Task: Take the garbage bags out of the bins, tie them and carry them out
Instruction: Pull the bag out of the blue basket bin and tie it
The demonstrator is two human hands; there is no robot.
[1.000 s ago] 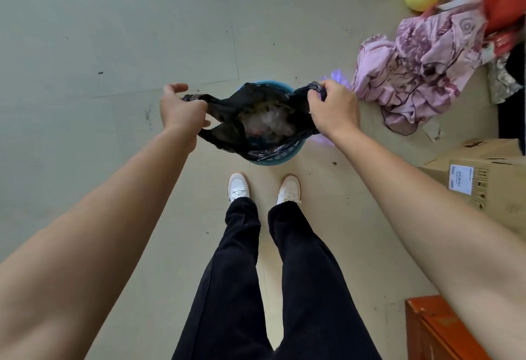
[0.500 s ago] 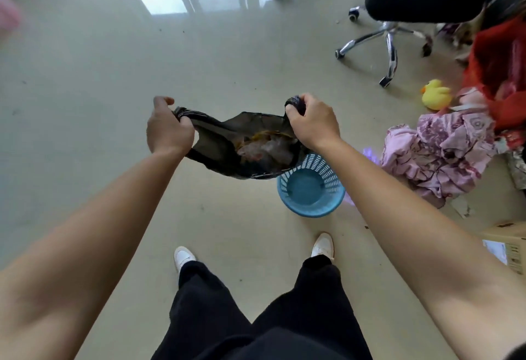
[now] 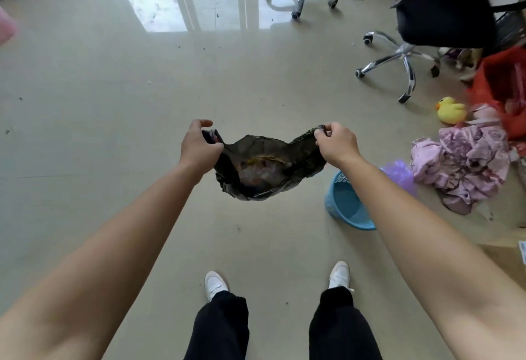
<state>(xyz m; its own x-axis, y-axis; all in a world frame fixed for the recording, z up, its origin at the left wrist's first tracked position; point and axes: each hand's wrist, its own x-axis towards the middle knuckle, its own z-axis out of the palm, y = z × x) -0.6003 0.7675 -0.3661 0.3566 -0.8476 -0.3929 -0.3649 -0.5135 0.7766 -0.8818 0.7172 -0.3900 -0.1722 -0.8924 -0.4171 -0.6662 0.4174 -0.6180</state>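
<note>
Black garbage bag (image 3: 267,169), limp, light-looking, slick: left hand (image 3: 199,147) at nine o'clock, right hand (image 3: 337,143) at three, both clenched on its rim corners; best gathered there for knotting.

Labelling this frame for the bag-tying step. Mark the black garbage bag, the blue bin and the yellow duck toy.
black garbage bag (image 3: 264,170): head view, middle of the sagging body.
blue bin (image 3: 345,203): head view, inner wall left of the arm.
yellow duck toy (image 3: 451,110): head view, its body.
</note>
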